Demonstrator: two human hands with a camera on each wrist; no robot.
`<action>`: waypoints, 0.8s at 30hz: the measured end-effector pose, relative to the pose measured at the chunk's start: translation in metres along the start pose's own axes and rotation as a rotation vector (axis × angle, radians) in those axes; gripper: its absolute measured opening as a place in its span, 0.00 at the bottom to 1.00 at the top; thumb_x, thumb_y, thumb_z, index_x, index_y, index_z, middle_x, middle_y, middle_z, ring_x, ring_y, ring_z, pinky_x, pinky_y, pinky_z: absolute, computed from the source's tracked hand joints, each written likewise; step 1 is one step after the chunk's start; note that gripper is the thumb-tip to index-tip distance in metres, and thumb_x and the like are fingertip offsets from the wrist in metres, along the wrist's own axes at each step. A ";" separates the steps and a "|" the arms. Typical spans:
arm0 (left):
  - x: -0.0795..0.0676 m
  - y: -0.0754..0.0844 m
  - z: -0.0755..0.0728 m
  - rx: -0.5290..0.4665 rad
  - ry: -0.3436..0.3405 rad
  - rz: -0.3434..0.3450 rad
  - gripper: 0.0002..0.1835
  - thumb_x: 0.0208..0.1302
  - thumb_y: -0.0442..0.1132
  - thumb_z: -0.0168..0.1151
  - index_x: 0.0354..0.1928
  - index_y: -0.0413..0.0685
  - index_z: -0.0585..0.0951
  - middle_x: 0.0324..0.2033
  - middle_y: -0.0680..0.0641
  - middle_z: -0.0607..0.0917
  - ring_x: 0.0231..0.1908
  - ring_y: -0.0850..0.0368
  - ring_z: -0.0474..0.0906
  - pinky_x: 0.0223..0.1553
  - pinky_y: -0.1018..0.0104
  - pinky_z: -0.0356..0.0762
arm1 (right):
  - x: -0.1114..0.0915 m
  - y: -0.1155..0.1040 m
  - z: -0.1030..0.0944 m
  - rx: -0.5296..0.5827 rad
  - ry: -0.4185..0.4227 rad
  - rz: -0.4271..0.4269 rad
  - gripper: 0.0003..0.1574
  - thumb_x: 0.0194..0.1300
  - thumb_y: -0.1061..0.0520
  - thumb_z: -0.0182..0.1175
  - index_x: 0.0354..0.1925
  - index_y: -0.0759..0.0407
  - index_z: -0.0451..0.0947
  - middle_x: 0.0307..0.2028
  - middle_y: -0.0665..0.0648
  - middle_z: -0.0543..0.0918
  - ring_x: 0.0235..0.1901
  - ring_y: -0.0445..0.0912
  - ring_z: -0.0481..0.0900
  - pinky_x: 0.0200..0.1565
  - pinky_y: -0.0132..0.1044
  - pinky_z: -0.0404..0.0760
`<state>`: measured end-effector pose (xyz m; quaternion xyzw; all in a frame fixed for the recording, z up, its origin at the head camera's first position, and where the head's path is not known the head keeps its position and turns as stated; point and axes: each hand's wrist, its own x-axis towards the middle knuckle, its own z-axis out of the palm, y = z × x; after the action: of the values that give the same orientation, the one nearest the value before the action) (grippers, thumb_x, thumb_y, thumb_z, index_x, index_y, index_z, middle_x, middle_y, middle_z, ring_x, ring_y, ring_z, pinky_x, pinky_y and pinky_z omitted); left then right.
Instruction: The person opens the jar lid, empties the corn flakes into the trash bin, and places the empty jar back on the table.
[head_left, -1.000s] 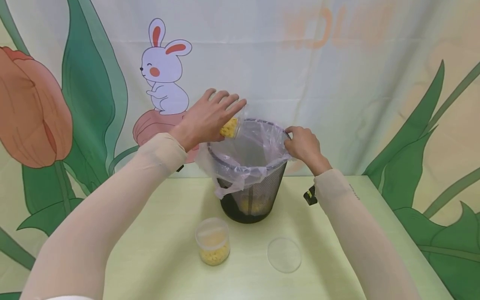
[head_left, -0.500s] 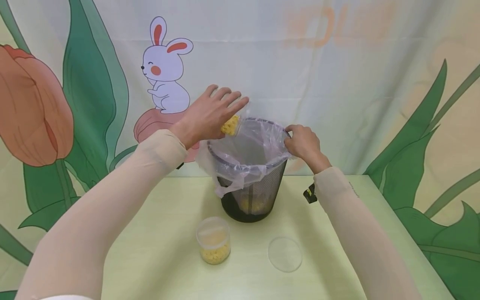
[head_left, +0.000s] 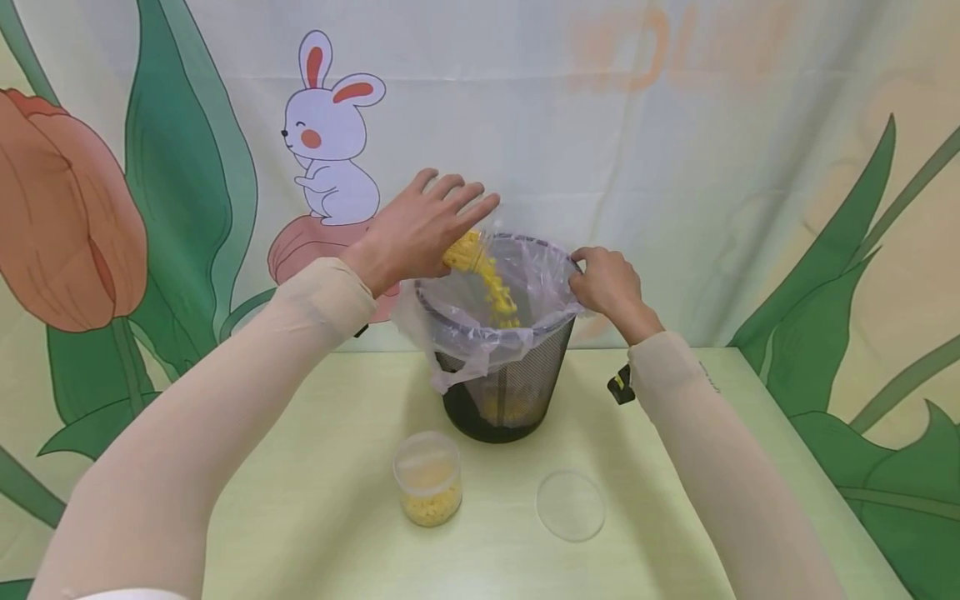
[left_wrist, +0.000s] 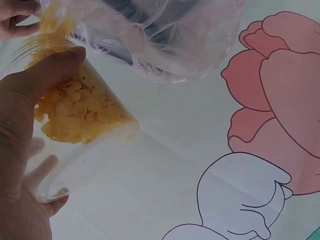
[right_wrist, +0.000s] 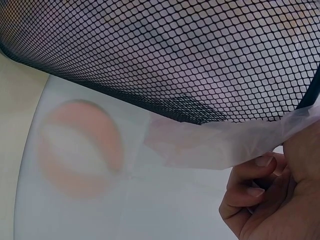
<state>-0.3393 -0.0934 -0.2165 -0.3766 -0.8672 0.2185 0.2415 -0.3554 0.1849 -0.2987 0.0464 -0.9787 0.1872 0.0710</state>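
Observation:
My left hand (head_left: 420, 229) grips a clear plastic jar (left_wrist: 107, 107) of yellow flakes, tipped over the left rim of a black mesh bin (head_left: 528, 375). Flakes (head_left: 498, 293) stream from the jar's mouth into the bin's translucent plastic liner (head_left: 551, 271). In the left wrist view, thumb and fingers wrap round the jar. My right hand (head_left: 607, 283) holds the bin's right rim, where the liner folds over it. The right wrist view shows curled fingers (right_wrist: 245, 192) beside the liner's edge; the thumb is hidden there.
A second clear jar (head_left: 429, 483), part filled with yellow flakes, stands on the pale green table (head_left: 315, 475) in front of the bin. Right of it lies a clear round lid (head_left: 570, 505). A printed curtain (head_left: 675, 167) hangs close behind.
The jar in my left hand has tipped further, and flakes now pour out into the lined bin. My right hand keeps its place on the rim.

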 end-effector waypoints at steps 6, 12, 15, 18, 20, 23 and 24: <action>0.000 0.000 0.000 -0.004 0.012 0.001 0.58 0.47 0.59 0.75 0.76 0.51 0.54 0.71 0.43 0.65 0.68 0.41 0.63 0.69 0.41 0.60 | 0.001 0.000 0.000 0.001 -0.004 0.003 0.32 0.63 0.58 0.48 0.66 0.56 0.71 0.53 0.64 0.82 0.27 0.50 0.68 0.22 0.38 0.63; 0.001 -0.001 -0.001 0.007 0.010 0.008 0.57 0.47 0.57 0.76 0.75 0.51 0.54 0.71 0.42 0.65 0.68 0.41 0.63 0.68 0.41 0.60 | 0.002 0.001 0.000 -0.005 -0.015 0.011 0.32 0.63 0.58 0.48 0.66 0.56 0.71 0.52 0.64 0.82 0.26 0.50 0.68 0.22 0.38 0.63; 0.001 -0.001 -0.001 0.014 0.001 0.007 0.57 0.47 0.58 0.75 0.76 0.51 0.54 0.71 0.42 0.65 0.68 0.41 0.63 0.69 0.41 0.60 | 0.003 0.001 0.000 -0.007 -0.018 0.011 0.32 0.63 0.58 0.48 0.66 0.56 0.71 0.50 0.63 0.82 0.26 0.50 0.67 0.22 0.37 0.62; 0.001 -0.002 -0.001 0.019 -0.006 0.005 0.58 0.47 0.59 0.75 0.76 0.52 0.54 0.71 0.42 0.65 0.68 0.41 0.63 0.69 0.41 0.60 | 0.003 0.001 0.000 -0.007 -0.019 0.013 0.32 0.63 0.57 0.48 0.66 0.56 0.71 0.51 0.64 0.82 0.26 0.50 0.67 0.22 0.38 0.63; 0.001 -0.002 -0.001 0.019 -0.008 0.004 0.57 0.48 0.59 0.75 0.76 0.52 0.54 0.71 0.42 0.65 0.68 0.41 0.62 0.69 0.41 0.60 | 0.004 0.001 0.000 -0.006 -0.020 0.015 0.32 0.63 0.57 0.48 0.66 0.56 0.71 0.51 0.64 0.83 0.26 0.49 0.67 0.22 0.38 0.62; 0.001 -0.002 -0.001 0.015 -0.004 0.005 0.57 0.48 0.58 0.75 0.76 0.51 0.54 0.71 0.42 0.65 0.68 0.41 0.62 0.69 0.41 0.60 | 0.004 0.001 -0.001 -0.006 -0.021 0.017 0.32 0.63 0.57 0.48 0.66 0.55 0.71 0.50 0.64 0.83 0.24 0.49 0.66 0.21 0.37 0.62; 0.001 -0.002 -0.001 0.015 -0.003 0.006 0.57 0.48 0.58 0.75 0.76 0.51 0.54 0.71 0.42 0.65 0.68 0.41 0.63 0.69 0.41 0.60 | 0.004 0.001 -0.001 -0.005 -0.020 0.017 0.32 0.63 0.57 0.48 0.66 0.55 0.71 0.50 0.64 0.83 0.24 0.49 0.65 0.21 0.37 0.62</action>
<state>-0.3404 -0.0935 -0.2142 -0.3770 -0.8648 0.2261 0.2425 -0.3592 0.1856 -0.2978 0.0398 -0.9802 0.1847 0.0597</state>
